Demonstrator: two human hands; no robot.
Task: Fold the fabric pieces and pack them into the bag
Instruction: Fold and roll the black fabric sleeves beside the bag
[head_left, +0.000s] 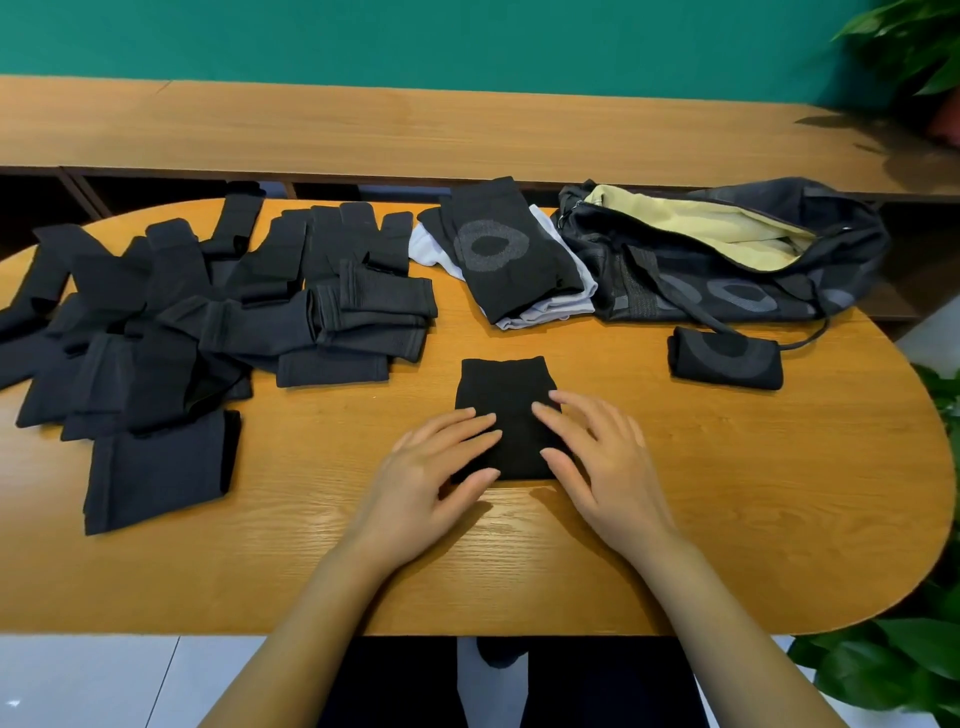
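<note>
Black stretch fabric, a small folded piece (500, 384), is lying flat under both hands, and neither hand is grasping it. The left hand (436, 462) and the right hand (597, 452) are pressing down on it with straight, spread fingers, nothing curled round it or pinched. The piece is sitting on the wooden table (727, 493), nearer the person than the bag (675, 270) and off to the bag's left, well apart from it. Judging from this, the fold is being smoothed, and the main risk is the knit springing open once the palms are lifting off, since only downward pressure is keeping the layers together. The smooth wood could also be letting the piece slide and skew if one hand is pushing harder than the other. Just in front of the bag a finished folded piece (724, 358) is waiting unpacked. Touching the bag's left side, a stack of black and white pieces (514, 260) is leaning slightly. The bag's mouth is sagging, with its yellow lining (701, 228) showing, so a one-handed drop could be catching on the collapsed rim and unfolding. Far to the bag's left, the loose pile of dark pieces (208, 322) is sprawling wide, so folded and unfolded pieces could be getting mixed.
</note>
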